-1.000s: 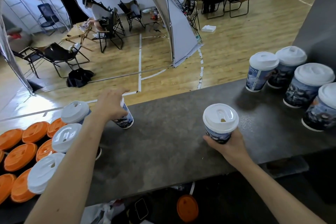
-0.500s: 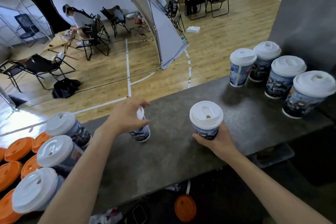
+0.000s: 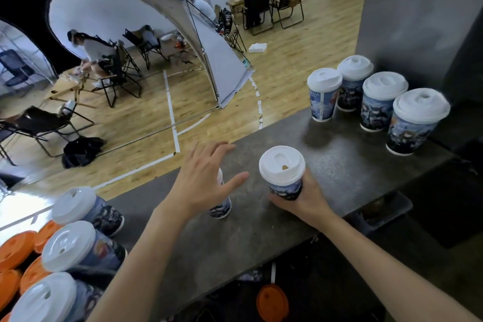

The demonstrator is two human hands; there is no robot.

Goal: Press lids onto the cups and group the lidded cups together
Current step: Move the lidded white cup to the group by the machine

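My right hand point(image 3: 304, 197) grips a printed cup with a white lid point(image 3: 282, 168) at the middle of the dark counter point(image 3: 261, 232). My left hand point(image 3: 206, 178) is open with fingers spread, hovering over a second lidded cup point(image 3: 221, 206) that stands on the counter, mostly hidden behind the hand. Several lidded cups point(image 3: 376, 102) are grouped at the far right. Three more lidded cups point(image 3: 75, 246) stand at the left edge.
Orange lids point(image 3: 18, 266) lie piled at the far left. One orange lid point(image 3: 271, 302) lies on the floor below the counter. A grey pillar point(image 3: 418, 15) rises behind the right group. Beyond the counter is a wooden floor with chairs and people.
My left hand has let go of the cup it was carrying, which now stands on the counter, and its fingers have spread. The view has shifted to the left.
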